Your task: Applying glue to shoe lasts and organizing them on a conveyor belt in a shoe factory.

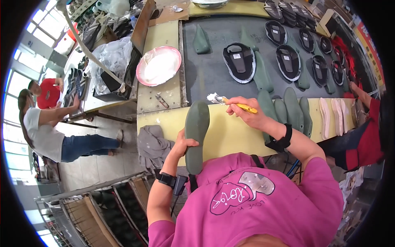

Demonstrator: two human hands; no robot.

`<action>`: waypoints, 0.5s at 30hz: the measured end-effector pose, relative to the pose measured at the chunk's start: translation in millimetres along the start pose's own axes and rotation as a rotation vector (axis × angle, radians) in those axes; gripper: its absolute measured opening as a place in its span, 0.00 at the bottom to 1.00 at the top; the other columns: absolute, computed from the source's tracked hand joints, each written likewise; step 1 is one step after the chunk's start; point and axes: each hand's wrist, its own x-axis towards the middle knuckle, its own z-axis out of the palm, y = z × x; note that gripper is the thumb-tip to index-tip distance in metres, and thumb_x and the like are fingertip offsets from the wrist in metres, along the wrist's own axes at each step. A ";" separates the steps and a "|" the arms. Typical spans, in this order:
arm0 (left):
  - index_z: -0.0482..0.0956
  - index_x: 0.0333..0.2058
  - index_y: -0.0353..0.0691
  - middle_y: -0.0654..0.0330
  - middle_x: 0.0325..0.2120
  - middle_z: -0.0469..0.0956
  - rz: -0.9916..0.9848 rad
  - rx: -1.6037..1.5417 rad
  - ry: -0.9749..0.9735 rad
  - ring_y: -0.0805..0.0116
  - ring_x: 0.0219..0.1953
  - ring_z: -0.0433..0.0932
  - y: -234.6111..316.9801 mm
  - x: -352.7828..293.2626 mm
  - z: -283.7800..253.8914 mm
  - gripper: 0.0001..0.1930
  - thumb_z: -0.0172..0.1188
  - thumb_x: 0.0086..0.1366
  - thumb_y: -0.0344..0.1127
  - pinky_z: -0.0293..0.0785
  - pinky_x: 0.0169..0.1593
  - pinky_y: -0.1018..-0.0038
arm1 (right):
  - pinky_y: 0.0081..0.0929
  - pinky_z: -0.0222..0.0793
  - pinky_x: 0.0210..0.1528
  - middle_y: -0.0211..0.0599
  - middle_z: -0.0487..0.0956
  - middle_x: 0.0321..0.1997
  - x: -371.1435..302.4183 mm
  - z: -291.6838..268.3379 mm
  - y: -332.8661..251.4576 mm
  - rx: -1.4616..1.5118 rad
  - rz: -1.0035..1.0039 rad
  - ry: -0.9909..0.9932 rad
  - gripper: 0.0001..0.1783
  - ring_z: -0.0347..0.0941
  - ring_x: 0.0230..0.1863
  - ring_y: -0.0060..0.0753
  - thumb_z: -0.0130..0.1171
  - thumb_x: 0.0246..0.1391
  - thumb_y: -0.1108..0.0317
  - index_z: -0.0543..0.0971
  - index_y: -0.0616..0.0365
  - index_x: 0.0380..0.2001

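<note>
My left hand (181, 144) grips a dark green shoe last (196, 131) by its edge, with the flat sole face turned up toward me. To its right, my right hand (247, 112) holds a brush (249, 108) by its yellow handle, fingers closed round it. White paste (214, 98) coats the bristles, which are close to the last's toe end but apart from it. Beyond and to the left sits a pink-rimmed basin (159, 66) of white paste. Several more green lasts (293, 109) lie to the right of my right hand, on the yellow table edge.
Shoe uppers (239, 61) on green lasts stand across the dark belt (214, 78). Pale pink insoles (324, 117) lie at right, near another person's arm (361, 94). A grey cloth (153, 144) hangs over the table edge. Two people (49, 136) work at a table on the left.
</note>
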 end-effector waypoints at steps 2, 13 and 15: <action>0.68 0.47 0.33 0.59 0.34 0.73 0.012 -0.001 -0.058 0.66 0.35 0.72 1.6 0.9 3.3 0.31 0.59 0.37 0.25 0.70 0.39 0.72 | 0.19 0.71 0.32 0.35 0.77 0.24 8.1 2.9 -5.4 0.036 -0.028 -0.022 0.09 0.75 0.29 0.21 0.50 0.55 0.71 0.74 0.62 0.38; 0.66 0.48 0.33 0.57 0.35 0.72 -0.030 0.015 -0.099 0.66 0.37 0.71 11.5 49.5 -5.8 0.31 0.58 0.38 0.26 0.70 0.40 0.72 | 0.19 0.69 0.28 0.30 0.75 0.22 -10.4 3.1 36.5 0.122 0.600 0.098 0.08 0.73 0.27 0.20 0.49 0.56 0.68 0.74 0.61 0.35; 0.65 0.48 0.33 0.55 0.36 0.72 -0.043 0.056 -0.071 0.65 0.37 0.72 19.3 76.7 -8.0 0.30 0.58 0.40 0.27 0.70 0.39 0.71 | 0.22 0.68 0.28 0.35 0.76 0.24 -28.6 2.2 48.9 -0.031 0.389 0.111 0.07 0.74 0.26 0.24 0.52 0.54 0.68 0.74 0.60 0.35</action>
